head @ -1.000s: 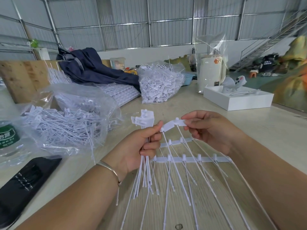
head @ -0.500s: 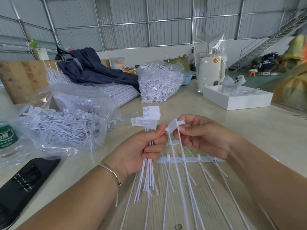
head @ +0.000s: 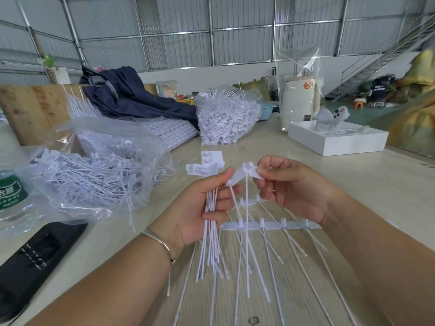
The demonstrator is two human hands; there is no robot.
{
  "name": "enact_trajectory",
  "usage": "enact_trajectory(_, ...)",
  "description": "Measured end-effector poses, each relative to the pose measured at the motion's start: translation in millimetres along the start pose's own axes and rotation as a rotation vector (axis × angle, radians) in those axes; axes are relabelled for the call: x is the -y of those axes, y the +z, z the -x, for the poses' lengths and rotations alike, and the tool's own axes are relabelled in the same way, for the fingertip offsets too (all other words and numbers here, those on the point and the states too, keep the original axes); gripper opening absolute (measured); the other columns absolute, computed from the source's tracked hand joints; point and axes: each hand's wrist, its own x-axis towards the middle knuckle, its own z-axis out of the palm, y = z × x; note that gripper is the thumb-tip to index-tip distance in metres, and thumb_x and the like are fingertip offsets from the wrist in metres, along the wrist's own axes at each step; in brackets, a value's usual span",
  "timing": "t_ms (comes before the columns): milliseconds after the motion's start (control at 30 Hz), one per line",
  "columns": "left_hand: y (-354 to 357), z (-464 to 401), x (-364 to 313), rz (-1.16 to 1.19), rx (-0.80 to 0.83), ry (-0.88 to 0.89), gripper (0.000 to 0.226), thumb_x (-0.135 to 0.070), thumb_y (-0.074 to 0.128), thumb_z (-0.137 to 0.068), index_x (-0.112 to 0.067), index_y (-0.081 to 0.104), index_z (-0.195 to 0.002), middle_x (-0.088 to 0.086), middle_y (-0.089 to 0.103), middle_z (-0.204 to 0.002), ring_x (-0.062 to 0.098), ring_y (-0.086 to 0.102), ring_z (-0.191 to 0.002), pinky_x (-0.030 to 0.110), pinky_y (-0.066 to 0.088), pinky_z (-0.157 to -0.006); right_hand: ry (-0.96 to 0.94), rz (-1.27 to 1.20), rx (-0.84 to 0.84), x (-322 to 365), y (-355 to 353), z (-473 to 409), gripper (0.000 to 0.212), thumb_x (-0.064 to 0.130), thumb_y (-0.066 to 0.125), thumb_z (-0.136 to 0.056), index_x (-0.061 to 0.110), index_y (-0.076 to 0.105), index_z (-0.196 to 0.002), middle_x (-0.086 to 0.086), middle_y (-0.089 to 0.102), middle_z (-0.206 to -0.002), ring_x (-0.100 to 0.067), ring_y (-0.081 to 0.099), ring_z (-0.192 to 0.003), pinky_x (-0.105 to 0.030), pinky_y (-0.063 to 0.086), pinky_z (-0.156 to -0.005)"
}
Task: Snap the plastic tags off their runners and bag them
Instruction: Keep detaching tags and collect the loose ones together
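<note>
Above the runner (head: 270, 225), left hand (head: 200, 208) curled round a tag bundle (head: 211, 208), right hand (head: 289, 184) fingers pinching one tag (head: 244, 172).

A dark blue garment (head: 131, 100) lies heaped at the counter's (head: 353, 184) far side. A white box (head: 339, 142) sits right. A water bottle (head: 11, 196) stands left.

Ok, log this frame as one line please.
left hand: holds tag bundle | right hand: pinches single tag | runner: on table | phase: gathering
</note>
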Motion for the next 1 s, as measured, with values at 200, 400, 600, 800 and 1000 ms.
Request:
enact_trajectory(200,2,1,-1,-0.088,-0.035,-0.02,0.027,-0.028,0.066,-0.079,-0.017,0.046,-0.065,-0.005,0.04,-0.048,0.002,0.026,-0.031,0.013,0.013,-0.031,-0.01,-0.056,-0.072,5,0,1,0.009,0.007,0.065,-0.07,0.013,0.058,-0.072,-0.004,0.054,-0.063,-0.011,0.05,-0.053,-0.018,0.044,-0.053)
enact_trajectory(400,5,-2,3,-0.137,-0.115,-0.039,0.024,-0.027,0.066,-0.078,-0.016,0.046,-0.071,-0.003,0.044,-0.055,0.001,0.024,-0.034,0.012,0.018,-0.028,-0.021,0.003,-0.11,2,3,0,0.01,0.009,0.07,-0.067,0.014,0.062,-0.072,-0.003,0.06,-0.063,-0.009,0.053,-0.051,-0.017,0.046,-0.051)
enact_trajectory(600,4,-5,7,-0.13,-0.171,-0.052,0.051,-0.037,0.057,-0.091,-0.014,0.063,-0.047,0.006,0.066,-0.073,0.009,0.059,-0.05,0.017,0.042,-0.038,-0.06,0.121,-0.143,0,12,0,0.013,0.012,0.076,-0.065,0.016,0.064,-0.07,-0.005,0.062,-0.062,-0.011,0.049,-0.05,-0.017,0.043,-0.05)
enact_trajectory(800,11,-3,6,-0.123,-0.209,0.066,0.036,-0.037,0.062,-0.089,-0.006,0.06,-0.106,0.007,0.071,-0.075,0.014,0.067,-0.056,0.019,0.049,-0.043,-0.22,0.32,-0.295,-5,21,1,0.014,0.002,0.073,-0.079,0.01,0.061,-0.077,-0.007,0.062,-0.06,-0.012,0.043,-0.049,-0.017,0.038,-0.048)
enact_trajectory(1000,10,-2,1,-0.234,-0.152,0.174,0.019,-0.027,0.071,-0.075,-0.019,0.058,-0.064,-0.009,0.023,-0.053,0.002,0.018,-0.037,0.016,0.011,-0.038,-0.231,0.325,-0.264,-7,25,2,0.007,0.009,0.071,-0.082,0.006,0.064,-0.083,-0.01,0.068,-0.071,-0.012,0.048,-0.053,-0.018,0.042,-0.054)
